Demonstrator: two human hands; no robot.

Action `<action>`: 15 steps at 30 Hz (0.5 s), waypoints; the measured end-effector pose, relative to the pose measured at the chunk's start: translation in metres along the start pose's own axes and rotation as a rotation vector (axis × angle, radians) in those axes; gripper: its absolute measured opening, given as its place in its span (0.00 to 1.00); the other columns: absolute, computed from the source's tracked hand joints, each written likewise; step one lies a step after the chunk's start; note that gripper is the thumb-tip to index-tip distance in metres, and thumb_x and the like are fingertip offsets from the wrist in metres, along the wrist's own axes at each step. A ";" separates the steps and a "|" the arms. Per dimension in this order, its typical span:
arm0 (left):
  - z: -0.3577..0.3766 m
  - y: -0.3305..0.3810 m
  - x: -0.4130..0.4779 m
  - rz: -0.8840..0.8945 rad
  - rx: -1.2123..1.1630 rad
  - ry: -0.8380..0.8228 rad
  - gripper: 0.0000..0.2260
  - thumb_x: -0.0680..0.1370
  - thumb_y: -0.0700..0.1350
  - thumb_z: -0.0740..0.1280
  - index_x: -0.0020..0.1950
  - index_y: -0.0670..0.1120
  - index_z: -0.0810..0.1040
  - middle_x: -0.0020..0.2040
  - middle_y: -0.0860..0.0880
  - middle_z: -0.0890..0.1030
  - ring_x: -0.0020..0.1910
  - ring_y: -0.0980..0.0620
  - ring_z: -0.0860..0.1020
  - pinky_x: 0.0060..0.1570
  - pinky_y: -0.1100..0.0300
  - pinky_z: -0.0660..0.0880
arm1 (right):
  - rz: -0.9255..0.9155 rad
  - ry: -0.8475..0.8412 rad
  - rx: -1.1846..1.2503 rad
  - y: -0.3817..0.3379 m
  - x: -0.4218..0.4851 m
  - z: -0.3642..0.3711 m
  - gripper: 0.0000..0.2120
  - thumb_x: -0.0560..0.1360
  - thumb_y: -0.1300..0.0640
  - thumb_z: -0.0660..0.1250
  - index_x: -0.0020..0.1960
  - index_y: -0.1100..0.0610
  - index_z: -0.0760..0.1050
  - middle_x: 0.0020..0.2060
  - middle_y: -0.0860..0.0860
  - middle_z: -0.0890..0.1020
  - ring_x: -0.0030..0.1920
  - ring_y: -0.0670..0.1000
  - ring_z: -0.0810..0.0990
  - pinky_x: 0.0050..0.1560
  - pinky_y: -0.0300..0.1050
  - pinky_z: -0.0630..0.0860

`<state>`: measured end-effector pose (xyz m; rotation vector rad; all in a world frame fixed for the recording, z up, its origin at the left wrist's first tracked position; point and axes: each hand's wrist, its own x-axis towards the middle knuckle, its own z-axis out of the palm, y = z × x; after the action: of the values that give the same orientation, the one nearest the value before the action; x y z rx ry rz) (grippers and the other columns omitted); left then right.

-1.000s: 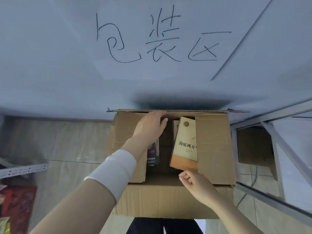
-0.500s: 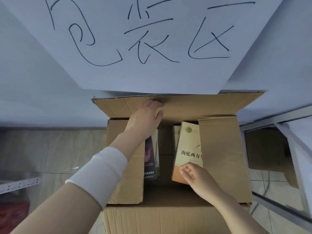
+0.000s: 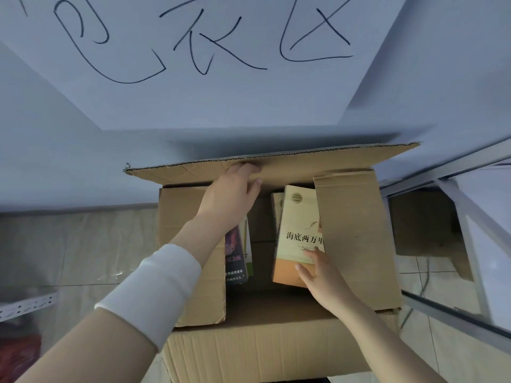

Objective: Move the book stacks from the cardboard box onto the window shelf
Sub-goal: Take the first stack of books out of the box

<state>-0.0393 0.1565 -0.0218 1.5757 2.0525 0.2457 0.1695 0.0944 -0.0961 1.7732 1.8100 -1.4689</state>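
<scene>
A brown cardboard box point(image 3: 249, 352) stands on the floor below me with its flaps partly open. My left hand point(image 3: 232, 194) presses the far flap point(image 3: 318, 164) back, fingers curled on its edge. Inside on the right lies a stack topped by a cream and orange book point(image 3: 297, 233), half under the right flap point(image 3: 356, 239). My right hand point(image 3: 318, 275) lies on that book's lower corner with fingers spread. A dark-covered book stack point(image 3: 236, 258) shows inside on the left, partly hidden by my left forearm and the left flap point(image 3: 188, 244).
A white sheet with large handwritten characters point(image 3: 193, 51) hangs on the pale wall behind the box. A grey metal shelf frame point(image 3: 470, 244) stands at the right. A perforated metal strip point(image 3: 25, 305) and something red lie on the tiled floor at the left.
My view has come closer to the box. My left hand has pushed the far flap up and back. My right hand has moved from the box's near edge onto the cream book.
</scene>
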 end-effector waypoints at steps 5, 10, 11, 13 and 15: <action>-0.004 0.009 -0.003 -0.007 0.004 -0.026 0.16 0.81 0.49 0.57 0.68 0.49 0.71 0.65 0.48 0.75 0.60 0.48 0.76 0.48 0.60 0.69 | -0.026 0.203 -0.008 -0.004 -0.051 -0.035 0.25 0.79 0.49 0.57 0.74 0.53 0.59 0.75 0.47 0.60 0.74 0.47 0.62 0.68 0.42 0.65; -0.006 0.017 0.000 -0.009 0.022 -0.061 0.16 0.81 0.48 0.57 0.68 0.49 0.70 0.66 0.48 0.74 0.61 0.47 0.76 0.54 0.54 0.74 | 0.091 0.498 0.022 0.022 -0.084 -0.088 0.23 0.78 0.50 0.59 0.70 0.57 0.66 0.70 0.54 0.69 0.70 0.53 0.69 0.66 0.49 0.69; -0.006 0.018 0.001 -0.009 0.027 -0.066 0.16 0.81 0.48 0.57 0.68 0.48 0.70 0.66 0.48 0.74 0.61 0.47 0.75 0.55 0.53 0.74 | 0.118 0.534 0.035 0.029 -0.085 -0.097 0.22 0.78 0.51 0.60 0.70 0.58 0.67 0.68 0.56 0.71 0.68 0.55 0.71 0.64 0.50 0.70; -0.005 0.017 0.006 -0.002 0.032 -0.064 0.16 0.81 0.48 0.57 0.68 0.48 0.70 0.66 0.47 0.74 0.62 0.46 0.75 0.57 0.51 0.74 | 0.155 0.580 0.040 0.042 -0.079 -0.110 0.21 0.78 0.53 0.60 0.68 0.61 0.69 0.66 0.58 0.73 0.67 0.57 0.72 0.63 0.50 0.70; -0.004 0.014 0.012 0.006 0.032 -0.054 0.16 0.81 0.47 0.57 0.68 0.47 0.71 0.65 0.46 0.75 0.62 0.46 0.74 0.58 0.51 0.73 | 0.199 0.591 0.092 0.052 -0.068 -0.119 0.21 0.78 0.54 0.60 0.69 0.61 0.68 0.67 0.58 0.72 0.67 0.57 0.71 0.63 0.49 0.69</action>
<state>-0.0315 0.1724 -0.0156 1.5908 2.0205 0.1715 0.2864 0.1279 -0.0143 2.5495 1.7384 -1.0323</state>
